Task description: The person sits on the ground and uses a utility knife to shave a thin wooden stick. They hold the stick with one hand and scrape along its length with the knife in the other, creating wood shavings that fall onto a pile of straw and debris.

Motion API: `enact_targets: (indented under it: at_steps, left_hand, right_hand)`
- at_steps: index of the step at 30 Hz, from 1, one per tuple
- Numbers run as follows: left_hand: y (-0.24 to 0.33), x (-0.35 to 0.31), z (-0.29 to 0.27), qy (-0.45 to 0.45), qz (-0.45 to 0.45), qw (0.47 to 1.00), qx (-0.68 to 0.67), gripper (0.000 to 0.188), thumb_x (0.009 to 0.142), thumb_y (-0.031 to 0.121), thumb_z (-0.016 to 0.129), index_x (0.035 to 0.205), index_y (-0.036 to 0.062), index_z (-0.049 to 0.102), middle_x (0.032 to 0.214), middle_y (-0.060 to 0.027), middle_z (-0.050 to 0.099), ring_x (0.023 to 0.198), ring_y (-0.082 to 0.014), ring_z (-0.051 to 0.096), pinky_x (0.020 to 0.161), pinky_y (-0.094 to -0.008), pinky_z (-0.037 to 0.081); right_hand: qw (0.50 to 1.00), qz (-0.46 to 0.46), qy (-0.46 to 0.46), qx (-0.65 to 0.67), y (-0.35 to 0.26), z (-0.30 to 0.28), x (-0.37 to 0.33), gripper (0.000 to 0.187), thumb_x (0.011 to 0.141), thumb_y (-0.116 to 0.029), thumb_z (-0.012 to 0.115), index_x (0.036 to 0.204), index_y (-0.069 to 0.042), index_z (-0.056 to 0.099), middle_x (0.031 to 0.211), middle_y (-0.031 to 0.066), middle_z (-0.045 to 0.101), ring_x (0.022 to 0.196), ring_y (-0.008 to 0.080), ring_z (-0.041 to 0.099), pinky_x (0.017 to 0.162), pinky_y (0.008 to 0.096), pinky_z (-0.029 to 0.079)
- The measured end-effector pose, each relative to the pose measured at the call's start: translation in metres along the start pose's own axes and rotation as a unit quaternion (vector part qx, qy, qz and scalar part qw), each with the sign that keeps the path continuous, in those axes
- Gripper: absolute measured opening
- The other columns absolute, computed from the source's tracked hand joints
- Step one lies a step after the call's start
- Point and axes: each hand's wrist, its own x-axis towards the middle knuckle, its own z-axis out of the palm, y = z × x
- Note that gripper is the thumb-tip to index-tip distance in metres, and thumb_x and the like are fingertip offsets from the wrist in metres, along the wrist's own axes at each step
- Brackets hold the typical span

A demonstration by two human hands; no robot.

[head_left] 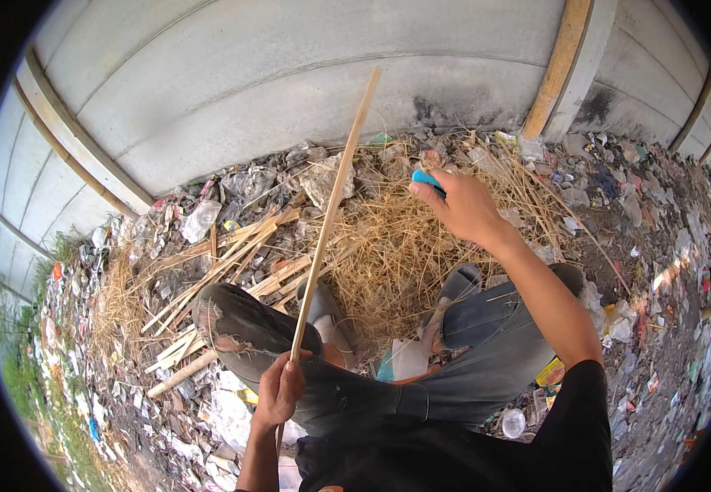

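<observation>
Sticks (224, 266) lie heaped by the left knee (222, 324), left hand (280, 392) closed low round the long wooden strip (336, 205), probably so it stands clear of the straw-like shavings (392, 262), right hand (463, 207) wrapped round some blue tool (427, 180).

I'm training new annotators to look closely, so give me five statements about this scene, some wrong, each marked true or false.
1. The left hand grips a long, thin, pale wooden strip. True.
2. The right hand is wrapped around that strip too. False: it holds a small bright-blue object, apart from the strip.
3. Pale split wooden sticks lie left of the dry straw-coloured shavings heap. True.
4. A red brick wall stands behind the litter. False: a grey panelled wall does.
5. The strip lies on the ground. False: it slants upward in the left hand.
</observation>
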Motion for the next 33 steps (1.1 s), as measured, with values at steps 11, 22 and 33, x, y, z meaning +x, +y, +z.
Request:
enact_targets:
  at_steps: [11, 22, 33]
  left_hand:
    - [0.029, 0.05, 0.054, -0.072, -0.023, 0.978, -0.193, 0.037, 0.117, 0.038, 0.042, 0.11, 0.0042, 0.056, 0.07, 0.0067, 0.033, 0.053, -0.0032, 0.026, 0.047, -0.0232, 0.024]
    - [0.058, 0.073, 0.047, -0.052, 0.034, 0.998, -0.007, 0.038, 0.118, 0.03, 0.04, 0.133, 0.0009, 0.059, 0.07, 0.0065, 0.045, 0.06, -0.0046, 0.042, 0.056, -0.0254, 0.038]
    - [0.031, 0.033, 0.039, -0.077, -0.007, 0.997, 0.028, 0.045, 0.118, 0.036, 0.037, 0.138, -0.0001, 0.057, 0.065, 0.0065, 0.04, 0.054, -0.003, 0.037, 0.051, -0.0235, 0.033]
  right_hand:
    - [0.974, -0.147, -0.155, 0.078, -0.135, 0.048, -0.101, 0.061, 0.105, -0.06, 0.054, 0.083, -0.004, 0.063, 0.055, 0.0189, 0.062, 0.053, 0.0407, 0.067, 0.051, 0.0513, 0.053]
    - [0.984, -0.179, -0.009, 0.002, -0.105, 0.058, -0.06, 0.061, 0.103, -0.064, 0.055, 0.084, -0.007, 0.065, 0.055, 0.0125, 0.063, 0.049, 0.0347, 0.065, 0.045, 0.046, 0.05]
    - [0.998, 0.057, -0.011, 0.029, -0.039, 0.034, 0.019, 0.068, 0.108, -0.063, 0.045, 0.086, -0.005, 0.071, 0.057, 0.0122, 0.059, 0.051, 0.0308, 0.06, 0.05, 0.0463, 0.045]
